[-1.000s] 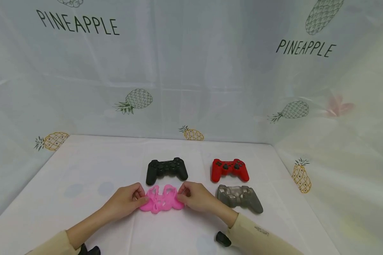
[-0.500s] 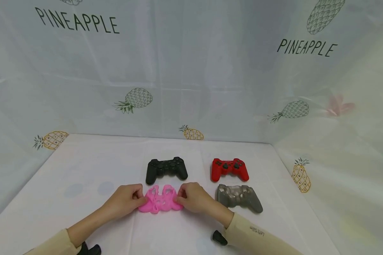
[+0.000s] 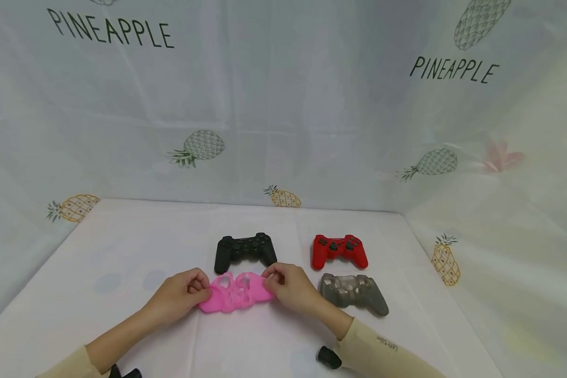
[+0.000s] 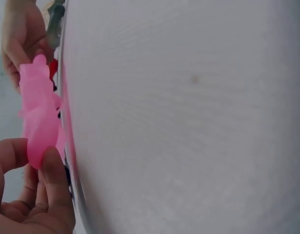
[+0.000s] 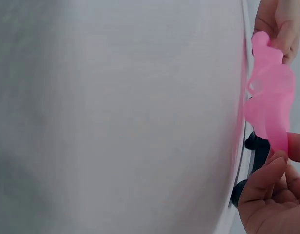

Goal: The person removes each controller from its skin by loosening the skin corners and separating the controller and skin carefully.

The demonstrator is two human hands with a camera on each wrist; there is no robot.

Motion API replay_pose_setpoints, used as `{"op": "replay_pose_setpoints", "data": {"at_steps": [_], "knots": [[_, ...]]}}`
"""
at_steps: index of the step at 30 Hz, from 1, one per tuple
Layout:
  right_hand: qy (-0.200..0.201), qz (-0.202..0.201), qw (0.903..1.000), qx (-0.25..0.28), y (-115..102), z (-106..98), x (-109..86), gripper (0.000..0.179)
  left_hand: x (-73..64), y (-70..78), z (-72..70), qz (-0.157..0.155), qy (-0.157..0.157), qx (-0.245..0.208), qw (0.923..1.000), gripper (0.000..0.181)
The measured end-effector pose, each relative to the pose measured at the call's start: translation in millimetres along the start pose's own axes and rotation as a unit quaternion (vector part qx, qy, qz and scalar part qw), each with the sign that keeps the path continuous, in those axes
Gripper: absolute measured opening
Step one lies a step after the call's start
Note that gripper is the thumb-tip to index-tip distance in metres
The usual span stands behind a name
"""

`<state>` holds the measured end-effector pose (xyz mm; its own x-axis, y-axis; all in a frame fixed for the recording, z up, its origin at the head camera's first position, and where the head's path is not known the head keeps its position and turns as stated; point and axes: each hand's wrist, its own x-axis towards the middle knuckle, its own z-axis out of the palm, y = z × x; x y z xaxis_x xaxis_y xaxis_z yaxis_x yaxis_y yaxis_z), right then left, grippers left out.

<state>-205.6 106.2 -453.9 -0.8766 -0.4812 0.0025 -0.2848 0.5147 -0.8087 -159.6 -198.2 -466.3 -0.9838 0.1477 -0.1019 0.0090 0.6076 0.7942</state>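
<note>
A soft pink controller skin (image 3: pixel 233 293) with several cut-out holes is stretched between the two hands, low over the white table. My left hand (image 3: pixel 177 296) pinches its left end between thumb and index finger, and the left wrist view shows that grip on the pink skin (image 4: pixel 40 117) close up. At the other end, my right hand (image 3: pixel 290 286) pinches the skin with thumb and fingertips. In the right wrist view the pink skin (image 5: pixel 271 92) hangs sideways, its end folded at the fingertips. Just behind it lies a black game controller (image 3: pixel 245 251).
A red game controller (image 3: pixel 338 251) lies at the back right. In front of it, beside my right hand, is a grey controller (image 3: pixel 354 294). A curtain (image 3: pixel 283 105) printed with pineapples stands behind the white table (image 3: pixel 137 247).
The pink skin has been pulled out wider and flatter, its holes now more open. My left hand has shifted slightly left, and my right hand has risen a little. The controllers stay put.
</note>
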Motion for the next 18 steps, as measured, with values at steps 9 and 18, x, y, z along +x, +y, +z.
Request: {"op": "replay_pose_setpoints", "data": {"at_steps": [9,18], "knots": [[-0.011,0.024,0.9996,0.013,3.0,-3.8,-3.4,0.011,-5.6,2.2,-4.0,-0.015,-0.008,-0.038,0.9991,0.022],[-0.040,0.055,0.9954,0.067,3.8,-6.5,-6.9,0.014,-9.1,6.6,-3.5,-0.021,-0.019,-0.090,0.9956,0.023]]}}
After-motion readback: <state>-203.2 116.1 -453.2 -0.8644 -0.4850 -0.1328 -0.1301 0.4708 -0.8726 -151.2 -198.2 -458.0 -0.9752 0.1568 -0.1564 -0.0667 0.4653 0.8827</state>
